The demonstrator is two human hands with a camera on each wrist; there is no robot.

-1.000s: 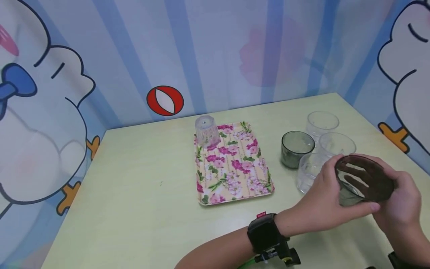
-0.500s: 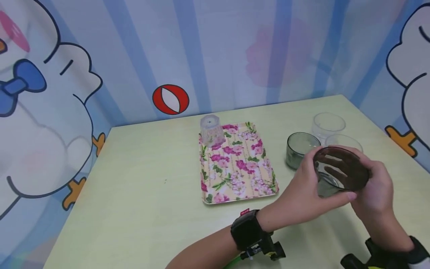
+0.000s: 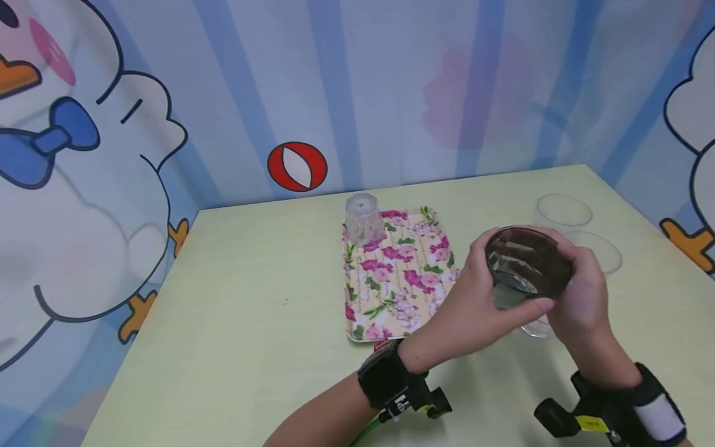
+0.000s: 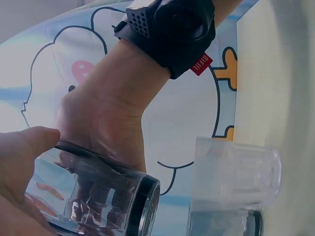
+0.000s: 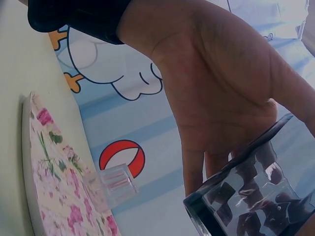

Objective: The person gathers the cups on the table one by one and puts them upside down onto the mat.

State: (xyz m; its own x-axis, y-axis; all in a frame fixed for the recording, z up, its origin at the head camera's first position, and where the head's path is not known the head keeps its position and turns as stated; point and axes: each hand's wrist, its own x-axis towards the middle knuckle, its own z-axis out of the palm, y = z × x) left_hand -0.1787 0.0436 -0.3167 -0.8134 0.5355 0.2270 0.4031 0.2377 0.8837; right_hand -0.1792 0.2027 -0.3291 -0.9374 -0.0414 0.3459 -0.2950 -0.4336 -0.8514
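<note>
Glass [image 3: 527,266], smoky grey, is being held tilted right of centre in the head view, left hand [image 3: 479,305] and right hand [image 3: 583,292] gripping its sides; a flowered tray [image 3: 385,298] is lying near centre, an upturned clear tumbler [image 3: 364,218] standing on its upper-left corner.

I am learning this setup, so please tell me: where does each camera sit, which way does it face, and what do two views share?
Head: on the head, facing forward and down at left hand and right hand holding a dark glass; black straps show.
Left wrist: on that wrist, facing the right hand across the glass; both hands show.
Right wrist: on that wrist, facing the left hand, which shows large.
Shared by head and right wrist: floral tray, and clear cup at its corner.
</note>
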